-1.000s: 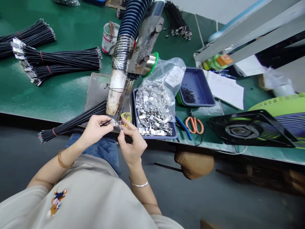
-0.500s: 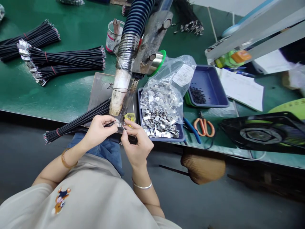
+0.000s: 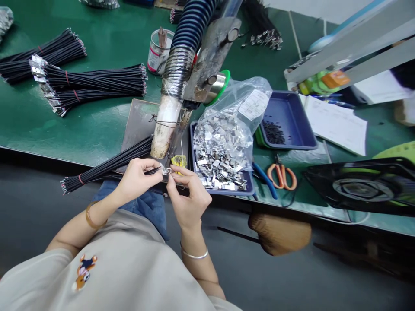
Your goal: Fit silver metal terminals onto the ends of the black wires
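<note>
Cable point(image 3: 152, 170), black, single: positioned at the front edge of the counter point(image 3: 19, 125), just in front of the mouth of the extraction hose point(image 3: 194, 19). With my left hand point(image 3: 139, 179) I pinch it close to its end between thumb and forefinger. With my right hand point(image 3: 189, 196) I pinch what appears to be a small metal terminal point(image 3: 165, 171) between thumb and fingertips. Cable end and terminal lie together between my hands; whether they are joined is too small to tell.

Status, judged from the layout: two banded bundles point(image 3: 97, 77), toward the counter's left side, carry metal tabs at their left ends; I rate those ends as done. Their right ends show wire tips only. The banded cable bundle point(image 3: 110, 164) beside my left hand lies aslant across the front edge, with its left end overhanging. No tabs show at that end; my hand and the hose obscure the other. I rate the piece in hand as in progress.

Supply: the blue tray point(image 3: 251, 191), at the front edge just right of my right hand, holds many loose terminals point(image 3: 223, 166), partly inside a clear plastic bag point(image 3: 262, 86). Orange-handled cutters point(image 3: 282, 177) lie beside it, not in use.
</note>
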### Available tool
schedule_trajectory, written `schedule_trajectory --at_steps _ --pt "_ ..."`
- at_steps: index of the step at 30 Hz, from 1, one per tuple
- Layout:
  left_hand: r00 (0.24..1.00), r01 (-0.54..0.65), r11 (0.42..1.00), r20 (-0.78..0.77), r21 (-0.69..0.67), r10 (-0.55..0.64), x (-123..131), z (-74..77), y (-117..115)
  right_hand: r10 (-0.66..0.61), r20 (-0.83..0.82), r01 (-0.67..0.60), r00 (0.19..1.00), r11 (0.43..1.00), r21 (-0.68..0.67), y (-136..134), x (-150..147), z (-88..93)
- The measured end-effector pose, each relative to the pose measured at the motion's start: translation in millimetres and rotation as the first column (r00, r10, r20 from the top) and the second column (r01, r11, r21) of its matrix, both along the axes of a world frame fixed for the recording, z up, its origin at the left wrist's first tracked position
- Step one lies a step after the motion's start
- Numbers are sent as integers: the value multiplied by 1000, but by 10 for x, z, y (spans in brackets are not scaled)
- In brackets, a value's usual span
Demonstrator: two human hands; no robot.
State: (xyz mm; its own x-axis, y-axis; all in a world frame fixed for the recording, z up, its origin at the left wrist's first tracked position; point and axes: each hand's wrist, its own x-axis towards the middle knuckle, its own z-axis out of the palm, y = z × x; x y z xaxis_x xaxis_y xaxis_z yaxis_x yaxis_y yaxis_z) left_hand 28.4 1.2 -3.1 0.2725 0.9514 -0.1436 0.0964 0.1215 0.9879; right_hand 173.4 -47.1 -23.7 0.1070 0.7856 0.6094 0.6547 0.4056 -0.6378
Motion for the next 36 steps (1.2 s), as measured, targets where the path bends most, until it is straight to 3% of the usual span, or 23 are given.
schedule_trajectory --at_steps 13,26,36 --pt "999 33 999 -30 13 -33 -3 -3 -16 12 94 -16 995 999 39 -13 8 21" --pt "1000 -24 999 -5 35 24 -4 37 4 7 72 -10 997 999 32 33 -27 68" --pt "995 78 996 -71 38 -76 -3 -26 -14 40 140 -46 989 998 45 -11 63 27"
